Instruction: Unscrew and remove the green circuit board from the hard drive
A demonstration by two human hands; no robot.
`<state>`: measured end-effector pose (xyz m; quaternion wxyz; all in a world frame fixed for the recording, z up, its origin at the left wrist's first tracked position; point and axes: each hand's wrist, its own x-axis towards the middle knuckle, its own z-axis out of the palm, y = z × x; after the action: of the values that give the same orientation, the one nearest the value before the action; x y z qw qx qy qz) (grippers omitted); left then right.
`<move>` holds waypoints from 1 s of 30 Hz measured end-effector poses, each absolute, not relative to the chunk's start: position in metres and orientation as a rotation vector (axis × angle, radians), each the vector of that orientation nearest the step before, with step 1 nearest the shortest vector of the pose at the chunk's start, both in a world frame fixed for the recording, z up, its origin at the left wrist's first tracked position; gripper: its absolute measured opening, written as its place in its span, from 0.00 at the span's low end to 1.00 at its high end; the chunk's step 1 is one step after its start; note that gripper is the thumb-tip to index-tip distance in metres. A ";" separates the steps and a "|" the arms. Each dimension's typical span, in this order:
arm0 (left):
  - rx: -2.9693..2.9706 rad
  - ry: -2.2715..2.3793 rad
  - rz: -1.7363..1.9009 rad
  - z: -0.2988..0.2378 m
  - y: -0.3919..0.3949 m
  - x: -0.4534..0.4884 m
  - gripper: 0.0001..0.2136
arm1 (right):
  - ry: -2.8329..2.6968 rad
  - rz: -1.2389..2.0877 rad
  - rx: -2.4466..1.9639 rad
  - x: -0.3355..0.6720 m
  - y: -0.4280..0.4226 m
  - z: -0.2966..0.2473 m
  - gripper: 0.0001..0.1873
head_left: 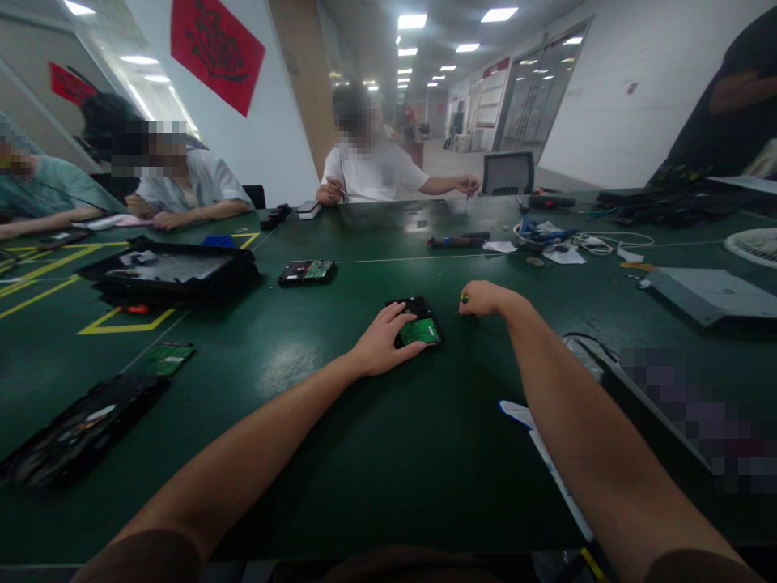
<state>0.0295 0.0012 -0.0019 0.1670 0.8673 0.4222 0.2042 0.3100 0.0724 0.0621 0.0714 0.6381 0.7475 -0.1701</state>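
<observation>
My left hand rests on a black hard drive with a green circuit board facing up, fingers curled over its left edge and holding it on the green table. My right hand is closed just right of the drive around a small tool with a yellow-green handle; its tip is hidden.
A second hard drive lies farther back, with a black tray to the left. A loose green board and a black panel lie at left. Cables and tools lie at back right. Other people sit at the far and left sides.
</observation>
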 end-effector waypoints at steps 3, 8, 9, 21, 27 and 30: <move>2.466 1.192 0.584 -0.003 0.002 0.028 0.35 | 2.249 -0.497 1.917 0.310 0.072 0.062 0.10; 2.470 1.171 0.582 0.000 0.001 0.025 0.35 | 2.261 -0.451 1.923 0.310 0.073 0.060 0.10; 2.468 1.167 0.578 0.000 0.000 0.025 0.35 | 2.268 -0.436 1.919 0.310 0.073 0.060 0.10; 2.513 1.161 0.596 -0.002 0.001 0.025 0.34 | 2.696 -0.375 1.607 0.277 0.057 0.085 0.11; 2.536 1.151 0.606 -0.001 0.000 0.025 0.34 | 2.727 -0.246 1.516 0.260 0.053 0.078 0.10; 2.544 1.149 0.609 -0.002 0.000 0.025 0.33 | 2.724 -0.218 1.511 0.258 0.054 0.075 0.10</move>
<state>0.0252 0.0001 -0.0015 0.1420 0.8814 0.3981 0.2111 0.2581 0.0538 0.0751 0.0095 0.4838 0.8723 -0.0697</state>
